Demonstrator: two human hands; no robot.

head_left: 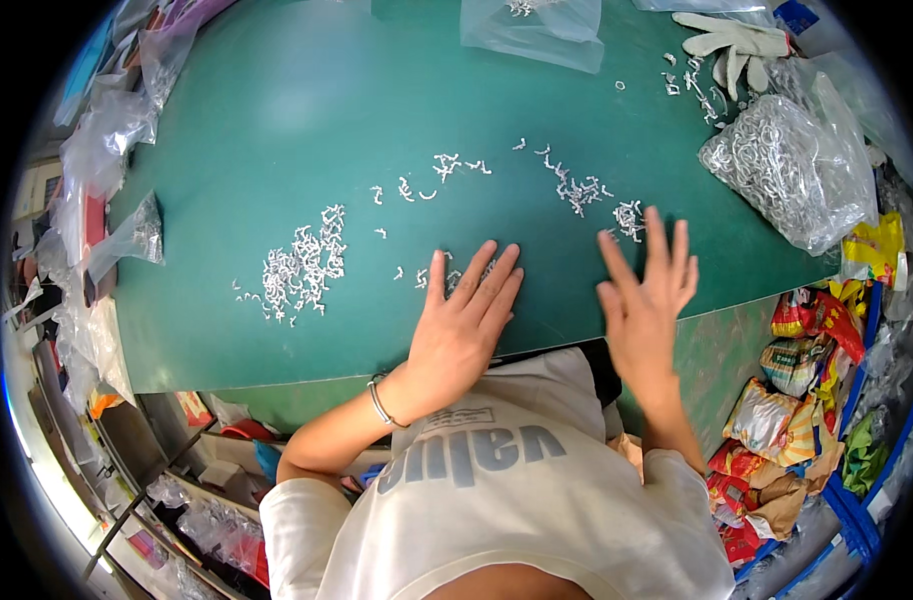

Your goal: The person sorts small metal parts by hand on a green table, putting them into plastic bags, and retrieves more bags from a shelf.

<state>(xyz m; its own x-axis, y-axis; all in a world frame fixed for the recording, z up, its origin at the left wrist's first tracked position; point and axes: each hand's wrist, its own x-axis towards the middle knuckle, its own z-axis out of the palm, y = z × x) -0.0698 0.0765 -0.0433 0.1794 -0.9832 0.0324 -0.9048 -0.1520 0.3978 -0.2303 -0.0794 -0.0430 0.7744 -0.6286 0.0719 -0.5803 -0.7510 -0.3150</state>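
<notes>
My left hand (pixel 459 322) lies spread near the front edge of the green table (pixel 227 130), its fingers over a few small silvery metal pieces that they partly hide. My right hand (pixel 645 300) is farther right, fingers apart and slightly blurred, the fingertips beside a small cluster of metal pieces (pixel 629 218). Neither hand grips anything. A larger heap of the small bent metal pieces (pixel 302 265) is spread to the left of my left hand. Another loose group (pixel 579 192) lies beyond and between the hands, with a few scattered bits (pixel 447 167) farther left.
A clear bag full of metal rings (pixel 777 165) rests at the right, below white work gloves (pixel 737 45). An open plastic bag (pixel 537 30) lies at the far side. A small bag (pixel 142 235) stands at the left edge. Colourful packages (pixel 767 415) are piled beside the table.
</notes>
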